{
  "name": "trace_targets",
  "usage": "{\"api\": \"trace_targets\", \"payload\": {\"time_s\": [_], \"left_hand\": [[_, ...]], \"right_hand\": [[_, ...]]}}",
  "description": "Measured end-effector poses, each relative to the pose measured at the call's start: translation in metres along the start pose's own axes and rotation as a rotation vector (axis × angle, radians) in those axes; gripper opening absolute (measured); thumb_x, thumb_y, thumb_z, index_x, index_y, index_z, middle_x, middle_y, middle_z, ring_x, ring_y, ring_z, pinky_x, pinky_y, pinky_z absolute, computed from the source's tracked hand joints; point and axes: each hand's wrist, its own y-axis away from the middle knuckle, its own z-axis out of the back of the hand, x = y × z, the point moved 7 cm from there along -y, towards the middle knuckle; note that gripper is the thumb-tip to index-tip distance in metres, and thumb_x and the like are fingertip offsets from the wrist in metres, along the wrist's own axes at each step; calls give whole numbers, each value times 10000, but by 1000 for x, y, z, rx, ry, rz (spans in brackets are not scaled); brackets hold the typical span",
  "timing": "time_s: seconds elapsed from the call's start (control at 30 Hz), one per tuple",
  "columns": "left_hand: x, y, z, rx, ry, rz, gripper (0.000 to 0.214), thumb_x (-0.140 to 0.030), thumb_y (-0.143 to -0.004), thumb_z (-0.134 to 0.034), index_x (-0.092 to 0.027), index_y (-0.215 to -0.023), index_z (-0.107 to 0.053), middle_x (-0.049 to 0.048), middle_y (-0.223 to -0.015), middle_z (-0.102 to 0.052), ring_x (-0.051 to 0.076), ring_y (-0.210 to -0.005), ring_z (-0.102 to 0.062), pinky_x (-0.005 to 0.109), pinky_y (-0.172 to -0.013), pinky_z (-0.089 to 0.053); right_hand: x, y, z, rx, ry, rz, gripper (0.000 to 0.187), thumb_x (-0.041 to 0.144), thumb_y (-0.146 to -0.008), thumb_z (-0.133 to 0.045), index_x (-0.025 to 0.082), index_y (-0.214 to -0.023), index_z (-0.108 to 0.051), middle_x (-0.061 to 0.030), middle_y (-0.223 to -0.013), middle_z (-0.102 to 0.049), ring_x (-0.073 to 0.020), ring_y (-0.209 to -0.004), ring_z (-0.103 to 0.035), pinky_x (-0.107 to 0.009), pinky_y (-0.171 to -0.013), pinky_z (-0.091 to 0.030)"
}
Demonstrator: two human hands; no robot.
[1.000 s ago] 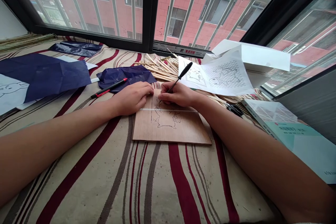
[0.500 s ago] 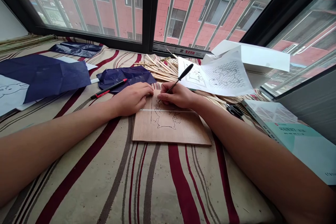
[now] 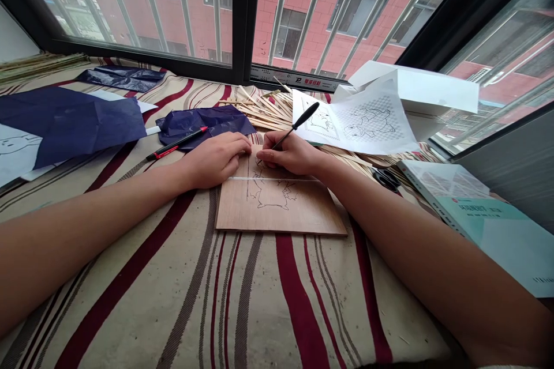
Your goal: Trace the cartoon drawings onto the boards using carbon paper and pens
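Observation:
A wooden board [image 3: 298,218] lies on the striped cloth, bearing a black line drawing of an animal and a pale line across it. My left hand [image 3: 220,160] rests on the board's upper left edge, fingers extended and slightly bent, grasping nothing. Pinched in my right hand [image 3: 291,153] is a slim black-handled tool [image 3: 305,116] with a thin shaft, held like a pencil and slanting up to the right. Its tip, near the drawing's upper part, is hidden by my fingers.
Left of the board lie a black-and-red pen [image 3: 176,144] and dark blue sheets [image 3: 82,124]. Thin wood strips [image 3: 264,108], a printed drawing sheet [image 3: 372,121] and a white box [image 3: 433,92] lie behind. At right are black-handled scissors [image 3: 386,179] and a book [image 3: 480,213].
The whole view has shifted slightly upward and to the left. My right hand and the tool have moved only a little over the board; my left hand keeps its place.

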Motion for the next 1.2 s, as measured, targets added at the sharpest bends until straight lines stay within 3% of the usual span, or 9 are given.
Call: {"api": "trace_targets", "payload": {"time_s": [0.1, 0.3, 0.43, 0.67, 0.87, 1.1, 1.2], "left_hand": [[-1, 0, 1, -5, 0, 2, 336, -181, -923, -422, -155, -1109, -701, 134, -1267, -730, 279, -1206, -676, 441, -1106, -532], [-1, 0, 1, -5, -19, -11, 346, -186, -942, -403, -156, -1114, -702, 131, -1253, -735, 271, -1193, -685, 426, -1091, -539], [-1, 0, 0, -4, -18, -6, 345, -185, -939, -405, -150, -1118, -698, 145, -1269, -729, 279, -1203, -680, 437, -1093, -538], [0, 0, -1, 0, -17, 5, 344, -183, -941, -406, -158, -1112, -703, 134, -1241, -735, 273, -1167, -687, 443, -1071, -547], [0, 1, 0, -7, -13, -5, 352, -184, -937, -406, -142, -1120, -704, 151, -1275, -725, 282, -1205, -679, 448, -1104, -534], [0, 0, -1, 5, -11, 13, 344, -184, -938, -416, -168, -1121, -707, 118, -1249, -731, 264, -1178, -681, 426, -1083, -541], [0, 0, -1, 3, -17, 16, 346, -187, -945, -403, -172, -1119, -702, 115, -1251, -727, 258, -1182, -680, 413, -1086, -538]], "right_hand": [[0, 0, -3, 35, -14, 7, 403, 480, -838, -809, 217, -723, -526, 37, -573, -594, -93, -498, -462, -242, -477, -369], [-3, -1, 1, -45, 12, -21, 393, 485, -856, -803, 214, -758, -536, 36, -595, -609, -95, -517, -455, -239, -482, -354], [-4, -1, -1, 1, 6, -35, 418, 507, -839, -815, 218, -739, -529, 38, -581, -604, -97, -504, -456, -246, -480, -357], [-6, -2, 2, -100, 43, -35, 430, 544, -857, -784, 226, -755, -512, 28, -599, -624, -116, -540, -488, -256, -516, -376], [-2, -2, 0, -23, 33, -14, 425, 534, -858, -793, 216, -744, -535, 34, -586, -611, -104, -517, -464, -260, -516, -375], [-8, -2, 5, -142, 86, -38, 415, 540, -875, -776, 218, -760, -541, 19, -609, -631, -115, -542, -487, -270, -536, -386], [-9, -2, 2, -84, 66, -36, 418, 540, -869, -780, 222, -761, -532, 24, -606, -630, -118, -540, -490, -268, -530, -385]]}}
